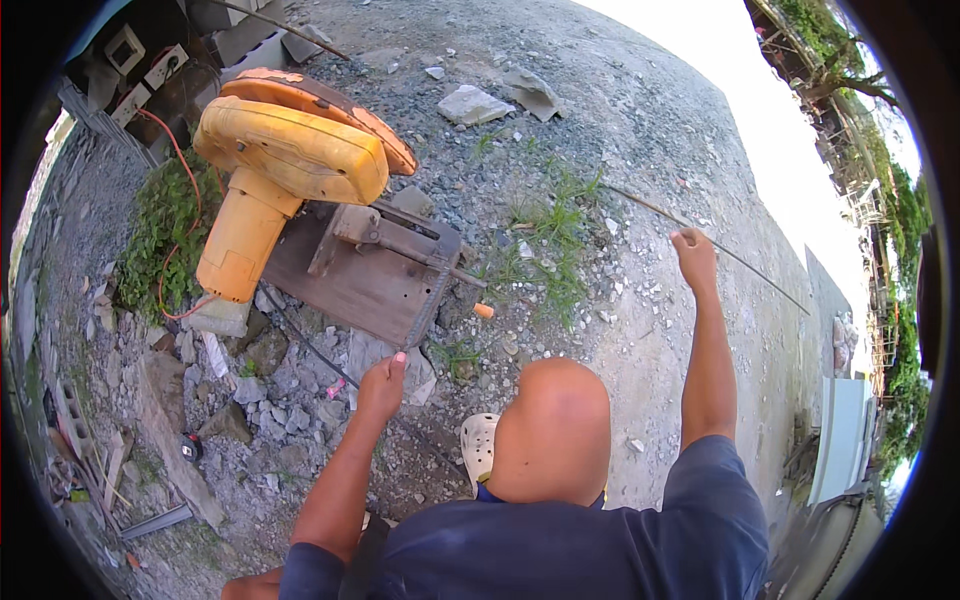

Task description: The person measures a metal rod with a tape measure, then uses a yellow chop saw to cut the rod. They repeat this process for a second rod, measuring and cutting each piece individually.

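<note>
Ahead of me on the left stands a yellow chop saw [290, 150], its orange blade guard [330, 105] raised above a brown metal base [350, 290]. A clamp screw with an orange-tipped handle [484, 311] sticks out to the right of the base. My left hand [380, 388] is closed beside the near corner of the base, thumb up. A dark ridged strip [430, 300] runs along the base's edge toward that thumb; what the fingers hold is hidden. Stretched out to the right, my right hand [695, 260] pinches a long thin metal rod [750, 268] above the ground.
Rubble [270, 400] and a tape measure [190, 447] lie to the left. A dark cable [310, 355] runs from the saw toward my clog [479, 445]. An orange cord [190, 190] leads to outlets [165, 66]. Grass [560, 230] and flat stones [472, 105] are ahead.
</note>
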